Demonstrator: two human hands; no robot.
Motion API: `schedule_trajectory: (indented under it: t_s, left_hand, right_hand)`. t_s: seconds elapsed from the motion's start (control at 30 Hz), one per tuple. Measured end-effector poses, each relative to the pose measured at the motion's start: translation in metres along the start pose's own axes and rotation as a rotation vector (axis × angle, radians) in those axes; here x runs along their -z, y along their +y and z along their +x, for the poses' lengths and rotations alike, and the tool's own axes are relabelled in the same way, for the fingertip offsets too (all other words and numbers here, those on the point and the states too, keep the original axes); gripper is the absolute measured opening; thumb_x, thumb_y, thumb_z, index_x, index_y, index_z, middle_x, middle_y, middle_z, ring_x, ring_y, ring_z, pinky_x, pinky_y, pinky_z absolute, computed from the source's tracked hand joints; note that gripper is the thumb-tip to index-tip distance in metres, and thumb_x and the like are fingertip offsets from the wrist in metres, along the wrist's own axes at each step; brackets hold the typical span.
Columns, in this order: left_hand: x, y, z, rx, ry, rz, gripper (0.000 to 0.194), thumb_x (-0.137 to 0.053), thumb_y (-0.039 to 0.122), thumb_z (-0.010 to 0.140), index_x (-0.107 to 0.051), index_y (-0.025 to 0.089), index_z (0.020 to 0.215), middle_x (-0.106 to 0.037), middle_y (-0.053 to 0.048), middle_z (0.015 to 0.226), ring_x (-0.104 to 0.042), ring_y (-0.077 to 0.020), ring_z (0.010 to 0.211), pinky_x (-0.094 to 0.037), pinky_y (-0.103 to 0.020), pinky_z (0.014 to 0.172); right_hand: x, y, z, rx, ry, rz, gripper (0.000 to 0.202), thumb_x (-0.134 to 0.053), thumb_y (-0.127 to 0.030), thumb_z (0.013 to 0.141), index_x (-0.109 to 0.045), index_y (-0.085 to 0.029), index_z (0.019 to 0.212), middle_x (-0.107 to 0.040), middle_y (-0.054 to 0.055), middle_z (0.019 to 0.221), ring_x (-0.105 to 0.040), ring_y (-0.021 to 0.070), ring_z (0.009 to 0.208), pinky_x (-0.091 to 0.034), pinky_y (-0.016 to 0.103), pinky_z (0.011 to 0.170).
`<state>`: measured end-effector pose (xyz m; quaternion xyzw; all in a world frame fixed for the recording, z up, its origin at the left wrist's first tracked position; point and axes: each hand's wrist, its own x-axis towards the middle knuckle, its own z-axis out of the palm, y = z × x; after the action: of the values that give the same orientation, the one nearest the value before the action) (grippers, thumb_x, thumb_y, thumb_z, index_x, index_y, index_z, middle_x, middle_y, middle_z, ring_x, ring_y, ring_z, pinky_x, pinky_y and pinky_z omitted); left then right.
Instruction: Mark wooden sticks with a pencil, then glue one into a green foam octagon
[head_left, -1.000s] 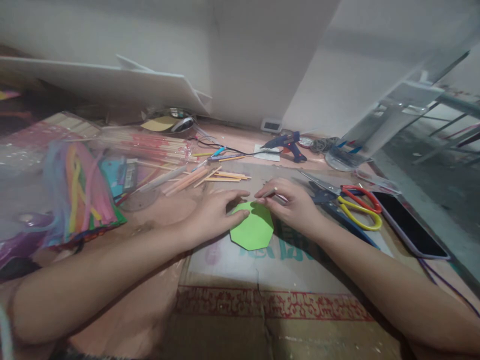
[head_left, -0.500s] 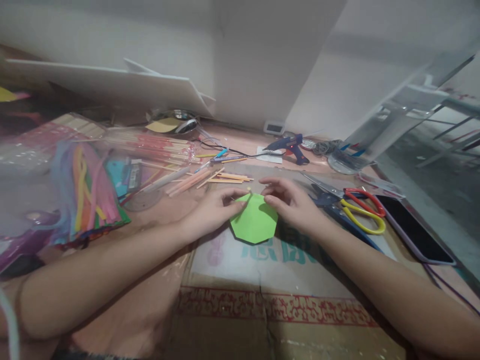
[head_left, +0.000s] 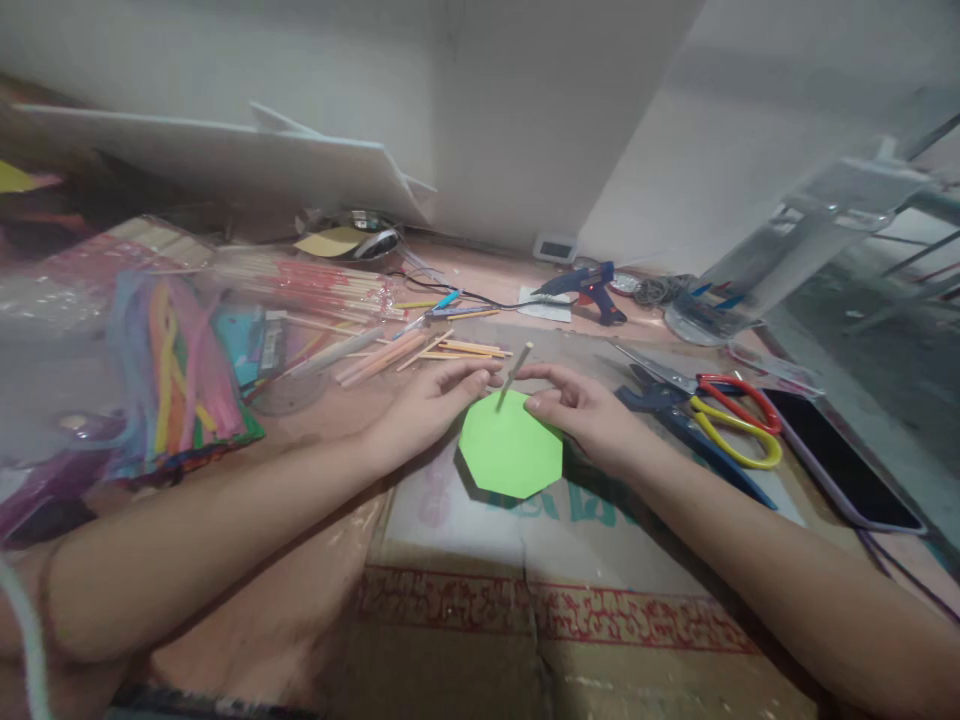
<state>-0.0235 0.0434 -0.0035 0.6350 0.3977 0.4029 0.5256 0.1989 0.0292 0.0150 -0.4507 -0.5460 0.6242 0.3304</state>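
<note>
A bright green octagonal paper piece [head_left: 511, 455] is tilted up above the printed cardboard. From its upper part a thin pale stick [head_left: 516, 374] rises, leaning right. My right hand [head_left: 581, 408] pinches the paper's upper right edge, thumb on the front and index finger reaching behind toward the stick. My left hand [head_left: 435, 405] is at the upper left of the paper, its thumb and fingers extended beside the stick. No grip on the stick shows there; the left fingertips lie partly behind it.
Loose wooden sticks [head_left: 472, 348] and bagged sticks [head_left: 307, 285] lie beyond. Colourful pipe cleaners [head_left: 176, 370] are at left. A blue glue gun [head_left: 585, 290] rests at the back. Scissors [head_left: 739, 430], a phone [head_left: 840, 460] and a clear container [head_left: 780, 260] stand or lie right.
The green paper has tilted up toward me and shifted slightly right. The stick now shows at full length, and my left fingers have come away from its base. The view has shifted slightly.
</note>
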Motion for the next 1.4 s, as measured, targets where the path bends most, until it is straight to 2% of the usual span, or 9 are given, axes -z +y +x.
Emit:
schedule_trajectory:
  t_s: [0.13, 0.27, 0.4, 0.6, 0.77, 0.97, 1.07, 1.27, 1.4]
  left_hand:
    - [0.001, 0.000, 0.002, 0.034, 0.012, -0.038, 0.044, -0.067, 0.049, 0.090, -0.068, 0.015, 0.118, -0.074, -0.011, 0.113, -0.068, -0.0222, 0.098, -0.054, -0.034, 0.085]
    - [0.003, 0.001, 0.002, 0.044, 0.049, -0.020, 0.033, -0.071, 0.049, 0.087, -0.068, 0.016, 0.092, -0.072, -0.005, 0.093, -0.064, -0.0173, 0.084, -0.050, -0.031, 0.080]
    - [0.006, 0.002, 0.002, 0.041, 0.069, 0.010, 0.037, -0.067, 0.052, 0.090, -0.061, 0.018, 0.076, -0.066, -0.001, 0.077, -0.060, -0.0159, 0.076, -0.049, -0.030, 0.078]
    - [0.005, -0.003, 0.004, 0.043, 0.045, 0.010, 0.025, -0.073, 0.042, 0.085, -0.073, 0.017, 0.090, -0.074, -0.004, 0.090, -0.067, -0.0192, 0.086, -0.051, -0.034, 0.086]
    - [0.004, -0.003, 0.005, 0.026, -0.028, -0.030, 0.036, -0.069, 0.043, 0.088, -0.074, 0.018, 0.113, -0.078, -0.007, 0.098, -0.070, -0.0206, 0.090, -0.054, -0.036, 0.085]
    - [0.002, 0.004, 0.002, -0.012, -0.090, -0.012, 0.036, -0.075, 0.043, 0.083, -0.077, 0.018, 0.109, -0.078, -0.009, 0.114, -0.071, -0.0233, 0.102, -0.055, -0.035, 0.088]
    - [0.002, 0.004, 0.000, -0.013, -0.082, 0.014, 0.033, -0.077, 0.041, 0.080, -0.077, 0.017, 0.104, -0.079, -0.008, 0.108, -0.071, -0.0230, 0.099, -0.055, -0.035, 0.086]
    - [0.002, 0.006, -0.001, -0.029, -0.055, 0.051, 0.023, -0.072, 0.039, 0.084, -0.076, 0.018, 0.093, -0.079, -0.005, 0.098, -0.071, -0.0203, 0.092, -0.055, -0.033, 0.084]
    - [0.002, 0.006, -0.001, -0.019, -0.065, 0.058, 0.023, -0.072, 0.039, 0.084, -0.075, 0.018, 0.093, -0.078, -0.006, 0.097, -0.070, -0.0211, 0.092, -0.055, -0.035, 0.085]
  right_hand:
    - [0.002, 0.001, 0.000, 0.004, 0.008, 0.003, 0.044, -0.080, -0.037, 0.084, -0.066, -0.023, 0.123, -0.072, 0.000, 0.076, -0.065, 0.0145, 0.064, -0.049, 0.027, 0.062]
    - [0.003, 0.000, 0.000, 0.001, 0.003, 0.038, 0.044, -0.080, -0.037, 0.084, -0.066, -0.024, 0.122, -0.074, 0.001, 0.079, -0.066, 0.0145, 0.064, -0.049, 0.027, 0.062]
    - [0.002, -0.002, 0.000, -0.009, 0.005, 0.050, 0.044, -0.082, -0.036, 0.082, -0.066, -0.023, 0.120, -0.076, 0.002, 0.082, -0.065, 0.0137, 0.063, -0.049, 0.026, 0.060]
    - [0.000, -0.002, -0.001, -0.031, -0.042, 0.054, 0.050, -0.083, -0.039, 0.081, -0.063, -0.022, 0.124, -0.074, 0.001, 0.082, -0.066, 0.0138, 0.065, -0.048, 0.026, 0.060]
    - [0.000, -0.003, -0.002, -0.036, -0.055, 0.006, 0.050, -0.082, -0.038, 0.082, -0.062, -0.021, 0.124, -0.070, -0.002, 0.075, -0.061, 0.0123, 0.061, -0.045, 0.025, 0.058]
    - [0.001, -0.003, -0.003, -0.018, -0.076, -0.033, 0.049, -0.078, -0.040, 0.084, -0.061, -0.022, 0.127, -0.064, -0.004, 0.070, -0.058, 0.0116, 0.058, -0.042, 0.025, 0.056]
    - [-0.001, -0.003, -0.004, -0.017, -0.091, -0.052, 0.049, -0.078, -0.040, 0.084, -0.061, -0.022, 0.126, -0.060, -0.007, 0.066, -0.054, 0.0108, 0.054, -0.039, 0.024, 0.053]
    - [-0.004, -0.005, -0.005, -0.053, -0.109, -0.006, 0.053, -0.078, -0.038, 0.084, -0.057, -0.022, 0.130, -0.070, -0.001, 0.079, -0.064, 0.0151, 0.064, -0.047, 0.028, 0.060]
    - [-0.002, -0.005, -0.004, -0.047, -0.087, -0.056, 0.053, -0.077, -0.038, 0.085, -0.057, -0.022, 0.131, -0.069, -0.001, 0.076, -0.062, 0.0150, 0.063, -0.046, 0.027, 0.059]
